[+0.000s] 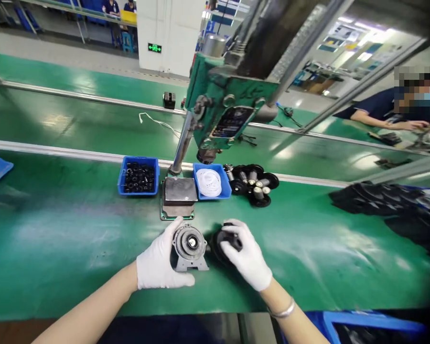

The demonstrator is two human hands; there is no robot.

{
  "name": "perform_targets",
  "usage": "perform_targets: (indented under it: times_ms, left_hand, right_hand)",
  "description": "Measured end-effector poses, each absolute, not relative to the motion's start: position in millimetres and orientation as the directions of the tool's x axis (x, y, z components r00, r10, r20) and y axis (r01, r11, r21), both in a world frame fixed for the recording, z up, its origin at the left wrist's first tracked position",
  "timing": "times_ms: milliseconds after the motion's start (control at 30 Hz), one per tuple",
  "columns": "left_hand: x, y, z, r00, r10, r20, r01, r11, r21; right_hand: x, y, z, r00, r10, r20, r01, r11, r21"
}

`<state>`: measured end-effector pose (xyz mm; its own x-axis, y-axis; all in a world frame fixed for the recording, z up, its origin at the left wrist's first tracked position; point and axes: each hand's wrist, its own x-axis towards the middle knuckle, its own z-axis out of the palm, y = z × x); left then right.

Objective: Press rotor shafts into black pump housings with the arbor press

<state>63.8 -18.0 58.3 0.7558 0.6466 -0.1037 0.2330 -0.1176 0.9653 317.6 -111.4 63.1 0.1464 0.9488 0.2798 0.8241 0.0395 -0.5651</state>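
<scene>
My left hand (160,258), in a white glove, curls round the left side of a grey metal motor housing (189,246). The housing is round, with a footed base and a dark ring around a bright centre. Just right of it, my gloved right hand (246,255) grips a black round part (220,246) with a raised hub; it is slightly blurred and partly hidden by the fingers. A gap separates the two parts. Beyond the left hand stands the steel block (181,189) of a green press (232,102), whose ram hangs above.
A blue bin of small black parts (139,177) stands left of the press base, a blue bin of white rings (211,181) right of it. Black discs with metal shafts (256,184) lie farther right. Black parts (372,200) are heaped at the far right. A co-worker's arm (383,122) is beyond.
</scene>
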Motion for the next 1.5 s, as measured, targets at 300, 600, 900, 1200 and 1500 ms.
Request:
perform_targets:
  times_ms: [300, 600, 900, 1200, 1500]
  left_hand:
    - [65, -10, 61, 0.765, 0.641, -0.055, 0.156, -0.103, 0.982]
    - [67, -8, 58, 0.757, 0.653, -0.026, 0.141, -0.125, 0.982]
    - [68, -6, 65, 0.753, 0.658, -0.008, 0.135, -0.142, 0.981]
    - [68, -6, 65, 0.762, 0.647, 0.022, 0.114, -0.167, 0.979]
    - [69, -9, 59, 0.728, 0.677, 0.111, 0.074, -0.238, 0.968]
  right_hand:
    - [251, -68, 116, 0.012, 0.965, 0.262, 0.824, 0.139, -0.549]
    - [244, -65, 107, -0.049, 0.965, 0.257, 0.906, 0.152, -0.396]
    - [245, -65, 105, -0.116, 0.963, 0.243, 0.904, 0.204, -0.376]
    - [248, -62, 106, -0.174, 0.955, 0.242, 0.896, 0.255, -0.363]
    - [244, -64, 102, -0.144, 0.941, 0.306, 0.906, 0.250, -0.341]
